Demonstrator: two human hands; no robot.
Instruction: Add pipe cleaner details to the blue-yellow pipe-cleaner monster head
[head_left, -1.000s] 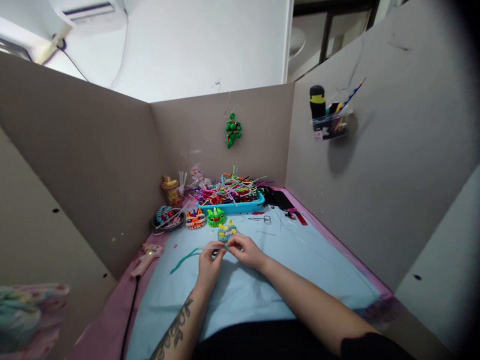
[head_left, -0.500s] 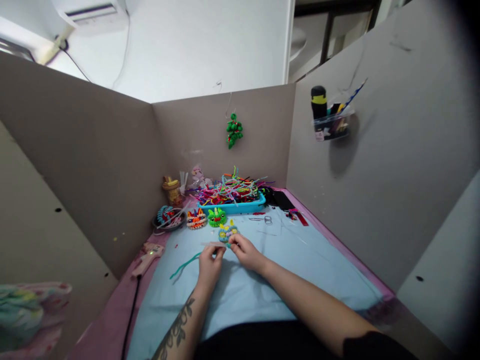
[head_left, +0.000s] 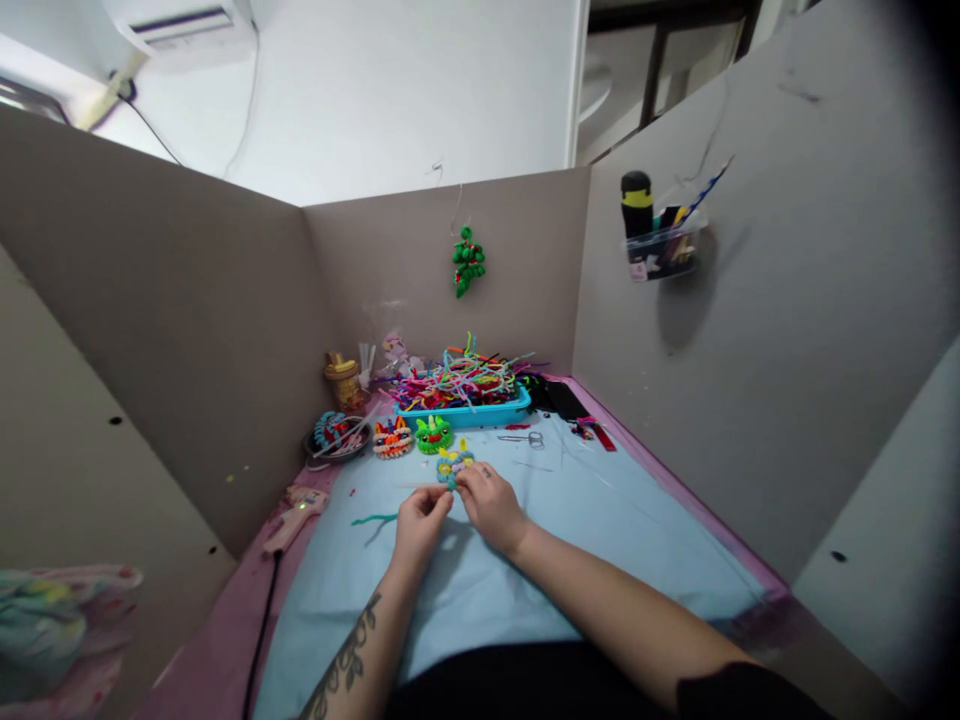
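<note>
Tabletop (head_left: 615,510): two hands (head_left: 420,522), one teal strand (head_left: 373,519)

No word, brand or number can be read. A small pale label (head_left: 638,271) sits on the front of the clear box (head_left: 666,262) fixed to the grey wall (head_left: 787,330) on the right, near the box's lower left corner, and the darker mark on it is too small to make out. Whether the patterned side of the brown cup (head_left: 347,388) or the yellow band (head_left: 637,199) around the black bottle (head_left: 637,222) in that box carries lettering cannot be told.
</note>
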